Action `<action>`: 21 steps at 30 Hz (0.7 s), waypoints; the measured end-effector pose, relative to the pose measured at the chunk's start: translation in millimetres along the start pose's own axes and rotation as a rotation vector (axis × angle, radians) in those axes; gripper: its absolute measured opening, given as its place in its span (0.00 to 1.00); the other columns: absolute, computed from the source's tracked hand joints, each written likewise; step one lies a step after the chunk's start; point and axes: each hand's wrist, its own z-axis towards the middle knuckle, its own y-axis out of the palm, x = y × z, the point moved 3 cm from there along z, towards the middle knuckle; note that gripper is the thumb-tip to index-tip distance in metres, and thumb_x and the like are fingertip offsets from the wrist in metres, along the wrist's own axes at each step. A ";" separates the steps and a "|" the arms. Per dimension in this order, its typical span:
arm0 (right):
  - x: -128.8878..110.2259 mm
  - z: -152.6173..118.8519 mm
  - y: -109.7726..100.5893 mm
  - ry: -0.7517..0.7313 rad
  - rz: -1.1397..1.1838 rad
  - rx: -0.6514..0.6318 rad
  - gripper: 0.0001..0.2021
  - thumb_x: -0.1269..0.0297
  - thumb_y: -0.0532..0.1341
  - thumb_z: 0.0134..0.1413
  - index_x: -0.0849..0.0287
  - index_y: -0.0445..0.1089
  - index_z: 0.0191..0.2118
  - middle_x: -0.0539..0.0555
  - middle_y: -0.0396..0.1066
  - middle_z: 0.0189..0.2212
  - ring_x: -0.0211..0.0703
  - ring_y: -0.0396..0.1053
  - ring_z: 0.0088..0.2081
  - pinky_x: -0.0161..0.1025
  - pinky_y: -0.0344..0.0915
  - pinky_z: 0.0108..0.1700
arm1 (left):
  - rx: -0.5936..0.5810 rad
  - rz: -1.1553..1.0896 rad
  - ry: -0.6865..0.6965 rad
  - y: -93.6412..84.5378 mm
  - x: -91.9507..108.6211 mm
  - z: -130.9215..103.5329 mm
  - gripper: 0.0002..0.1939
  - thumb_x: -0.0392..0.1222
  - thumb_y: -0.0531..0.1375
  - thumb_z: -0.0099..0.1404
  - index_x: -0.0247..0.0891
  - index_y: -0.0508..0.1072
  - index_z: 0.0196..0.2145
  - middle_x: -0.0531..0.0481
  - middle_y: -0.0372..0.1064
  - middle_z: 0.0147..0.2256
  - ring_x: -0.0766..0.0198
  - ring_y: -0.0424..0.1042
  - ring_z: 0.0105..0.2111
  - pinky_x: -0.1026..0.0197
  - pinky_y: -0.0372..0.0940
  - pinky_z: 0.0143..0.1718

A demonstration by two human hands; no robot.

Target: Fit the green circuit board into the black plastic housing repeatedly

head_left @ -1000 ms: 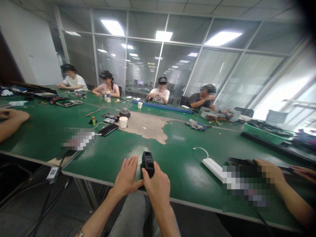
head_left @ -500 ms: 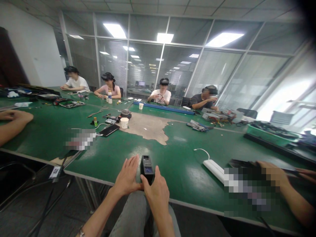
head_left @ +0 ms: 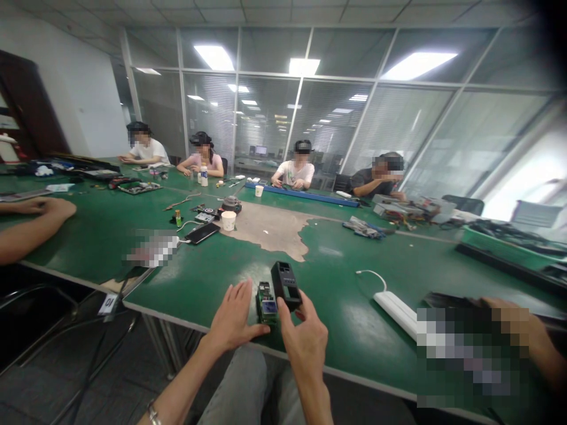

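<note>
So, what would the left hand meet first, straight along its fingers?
The left hand seems to have a free way over the green tabletop toward the brown patch, though depth is unclear and the black casing is close.

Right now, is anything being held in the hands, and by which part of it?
The right hand holds the black cover by its near end, between thumb and fingers. The left hand is open beside the circuit board.

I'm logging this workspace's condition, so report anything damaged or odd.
The green tabletop looks damaged: a ragged-edged tan patch spreads right of the nearer paper cup, as if the green had peeled away.
</note>
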 end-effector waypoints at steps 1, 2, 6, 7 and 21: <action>7.0 1.3 -3.5 0.012 -0.018 0.011 0.29 0.45 0.56 0.55 0.61 0.66 0.56 0.61 0.74 0.45 0.49 0.73 0.42 0.40 0.65 0.45 | -0.005 0.002 -0.003 -0.4 0.3 0.3 0.59 0.72 0.56 0.53 0.34 0.34 0.68 0.36 0.40 0.67 0.45 0.43 0.66 0.41 0.41 0.65; 14.8 1.6 -5.9 0.022 -0.041 0.011 0.30 0.45 0.56 0.55 0.62 0.67 0.56 0.62 0.74 0.44 0.50 0.73 0.42 0.41 0.65 0.45 | -0.010 0.004 -0.004 -0.9 0.6 0.5 0.59 0.73 0.55 0.53 0.34 0.34 0.68 0.36 0.41 0.67 0.45 0.43 0.66 0.41 0.41 0.65; 45.2 -3.7 -8.2 0.082 -0.169 -0.017 0.29 0.44 0.54 0.55 0.61 0.67 0.55 0.62 0.74 0.43 0.54 0.72 0.44 0.44 0.64 0.45 | -0.023 0.012 -0.001 -1.7 1.6 1.2 0.57 0.74 0.53 0.55 0.34 0.37 0.68 0.37 0.43 0.67 0.46 0.43 0.66 0.42 0.40 0.65; 50.4 -5.7 -7.4 0.080 -0.191 -0.025 0.29 0.45 0.54 0.56 0.61 0.67 0.55 0.62 0.74 0.43 0.54 0.72 0.44 0.44 0.64 0.45 | -0.024 0.015 -0.001 -1.7 1.6 1.3 0.57 0.74 0.53 0.55 0.34 0.37 0.68 0.36 0.43 0.67 0.46 0.43 0.66 0.42 0.40 0.65; 62.7 -13.9 6.3 -0.080 -0.301 -0.030 0.34 0.46 0.56 0.56 0.71 0.62 0.59 0.69 0.70 0.48 0.58 0.68 0.49 0.48 0.62 0.50 | -0.013 0.033 0.014 -3.7 2.7 -0.4 0.53 0.73 0.50 0.59 0.34 0.39 0.68 0.38 0.44 0.67 0.48 0.43 0.66 0.43 0.40 0.65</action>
